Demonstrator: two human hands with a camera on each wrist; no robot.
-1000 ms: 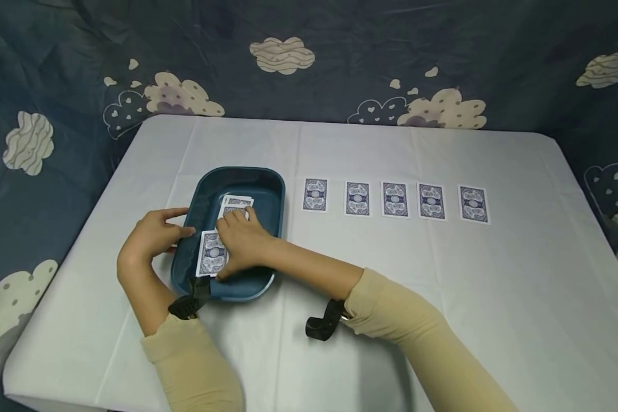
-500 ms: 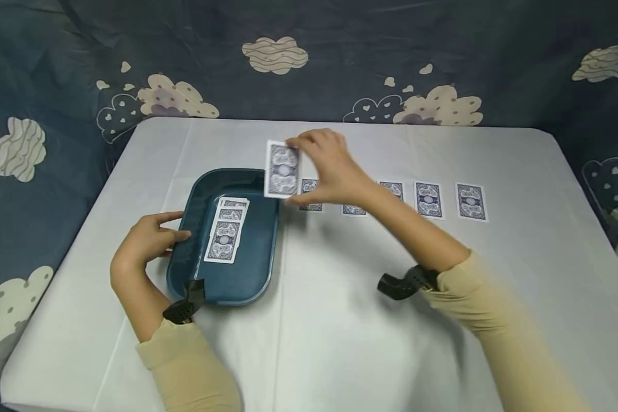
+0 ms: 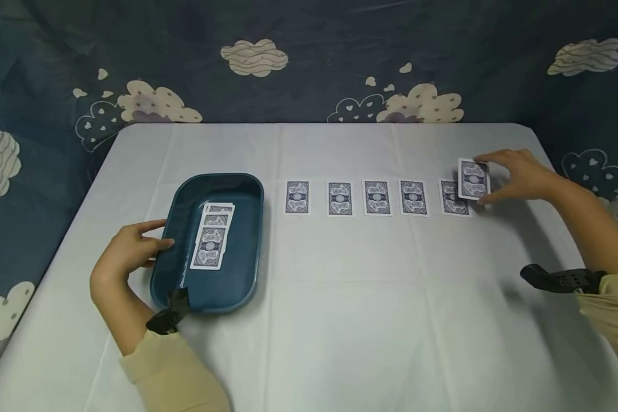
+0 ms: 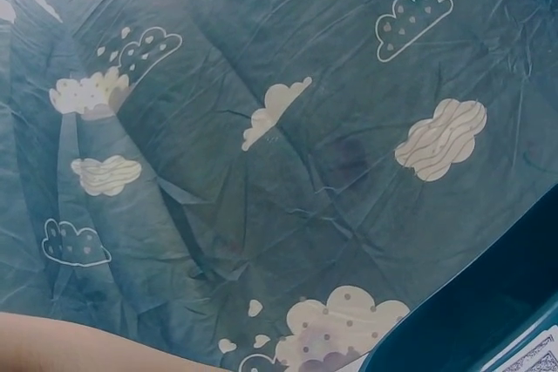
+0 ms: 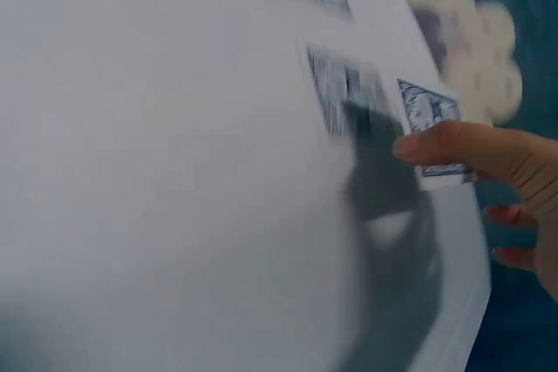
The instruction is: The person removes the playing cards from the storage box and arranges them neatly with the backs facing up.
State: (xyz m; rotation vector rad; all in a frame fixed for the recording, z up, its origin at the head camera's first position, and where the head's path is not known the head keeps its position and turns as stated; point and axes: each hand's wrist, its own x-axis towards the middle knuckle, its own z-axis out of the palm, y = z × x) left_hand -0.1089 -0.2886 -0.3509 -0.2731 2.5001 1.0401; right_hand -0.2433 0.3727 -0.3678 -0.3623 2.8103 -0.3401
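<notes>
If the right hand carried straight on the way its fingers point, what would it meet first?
Beyond its held card, the right hand would probably reach the row's nearest card, perhaps passing above; height is unclear.

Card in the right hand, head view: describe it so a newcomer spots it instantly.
On the white table, follow the row of five patterned card backs to its right end. There the right hand pinches a same-patterned card, partly hiding the row's last card. Unlike its neighbours, which lie flat, it is held up off the table between the fingers.
</notes>
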